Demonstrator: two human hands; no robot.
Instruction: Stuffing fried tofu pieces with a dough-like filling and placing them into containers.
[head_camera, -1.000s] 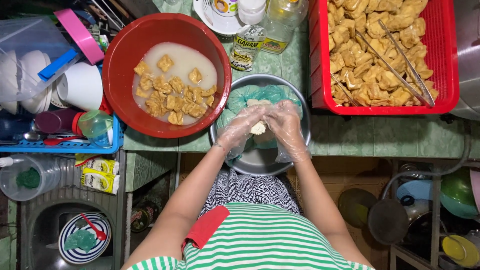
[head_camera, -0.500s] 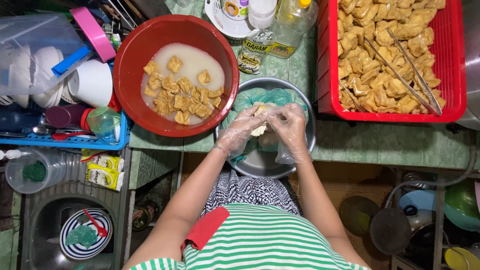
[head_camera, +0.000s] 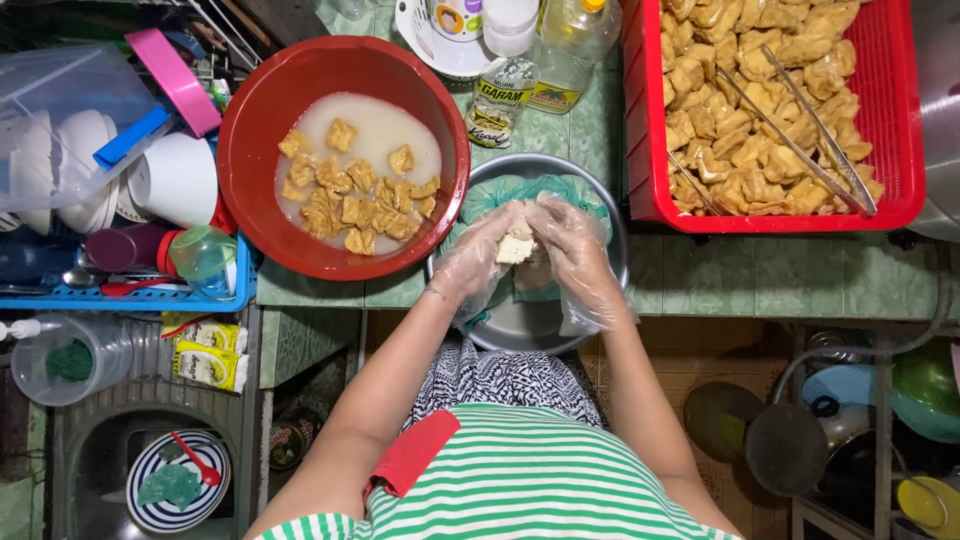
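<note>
Holding a tofu piece (head_camera: 516, 247) between both gloved hands, left hand (head_camera: 478, 258) cupping from nine o'clock, right hand (head_camera: 572, 250) closing in from three, fingers curled around it. Working over the steel bowl (head_camera: 610, 215), likely catching drips and filling. Sitting at ten o'clock, within reach, a red bowl (head_camera: 262, 120) soaking more tofu; at two o'clock, a red tray (head_camera: 900, 150) keeping fried pieces with tongs (head_camera: 800, 125).
</note>
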